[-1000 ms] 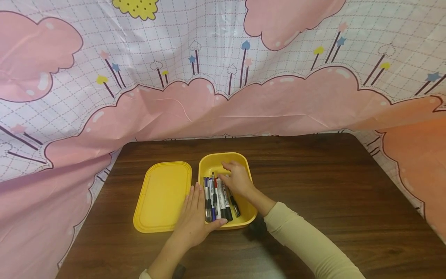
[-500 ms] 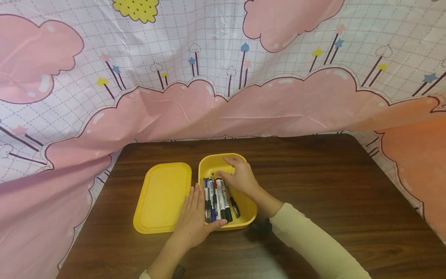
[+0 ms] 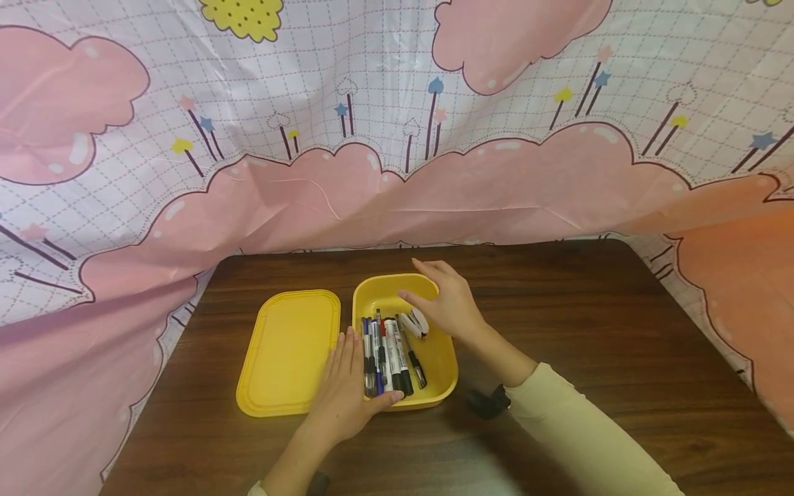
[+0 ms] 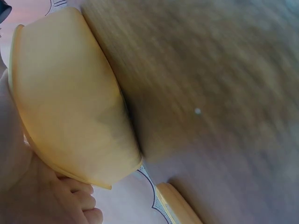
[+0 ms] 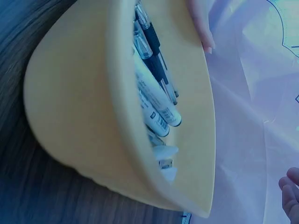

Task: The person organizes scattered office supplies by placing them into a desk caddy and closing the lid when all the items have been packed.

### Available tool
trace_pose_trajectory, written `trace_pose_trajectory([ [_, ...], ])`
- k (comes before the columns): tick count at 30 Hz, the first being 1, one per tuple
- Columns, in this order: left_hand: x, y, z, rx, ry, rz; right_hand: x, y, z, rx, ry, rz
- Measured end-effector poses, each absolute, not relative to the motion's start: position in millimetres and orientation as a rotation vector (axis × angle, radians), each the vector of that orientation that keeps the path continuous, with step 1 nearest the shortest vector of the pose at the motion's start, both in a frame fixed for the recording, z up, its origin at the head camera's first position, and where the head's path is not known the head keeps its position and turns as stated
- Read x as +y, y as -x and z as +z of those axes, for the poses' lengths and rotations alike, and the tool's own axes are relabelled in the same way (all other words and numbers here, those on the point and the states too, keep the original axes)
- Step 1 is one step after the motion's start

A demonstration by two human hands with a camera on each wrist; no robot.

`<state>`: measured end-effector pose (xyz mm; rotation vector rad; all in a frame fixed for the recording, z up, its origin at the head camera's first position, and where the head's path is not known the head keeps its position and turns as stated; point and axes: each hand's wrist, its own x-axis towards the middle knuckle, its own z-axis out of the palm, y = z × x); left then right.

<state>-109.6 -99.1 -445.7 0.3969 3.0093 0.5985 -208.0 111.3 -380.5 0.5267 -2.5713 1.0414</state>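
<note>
A yellow box (image 3: 445, 368) stands on the table with several pens and markers (image 3: 392, 355) lying side by side in its left part. Right of them in the box is a small white stapler (image 3: 414, 322). My left hand (image 3: 342, 393) rests along the box's left wall, fingers straight and thumb over the front rim. Raised over the right rim, my right hand (image 3: 451, 303) has its fingers and thumb spread and holds nothing. In the right wrist view, markers (image 5: 156, 91) and the white stapler (image 5: 166, 161) show past the near wall.
The flat yellow lid (image 3: 288, 355) lies on the dark wooden table (image 3: 558, 331) to the left of the box. Behind the table hangs a printed cloth (image 3: 496, 179) with pink clouds.
My right hand has moved up and to the right from inside the box, and its fingers have spread wider. The white stapler has come into sight. My left hand has stayed in place.
</note>
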Motion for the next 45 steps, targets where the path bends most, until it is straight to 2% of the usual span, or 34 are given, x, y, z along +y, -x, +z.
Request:
trace_pose_trajectory([
  [14, -98.6, 109.0, -445.5, 3.018, -0.394, 0.627, 125.7, 181.2, -385.8, -2.716, -0.591, 0.941],
  [25, -99.1, 108.6, -446.9, 3.036, -0.410, 0.628, 123.9, 155.4, -412.4, -2.741, -0.740, 0.976],
  [45, -99.8, 108.8, -447.5, 3.033, -0.425, 0.590, 123.9, 141.4, -439.5, -2.721, -0.751, 0.903],
])
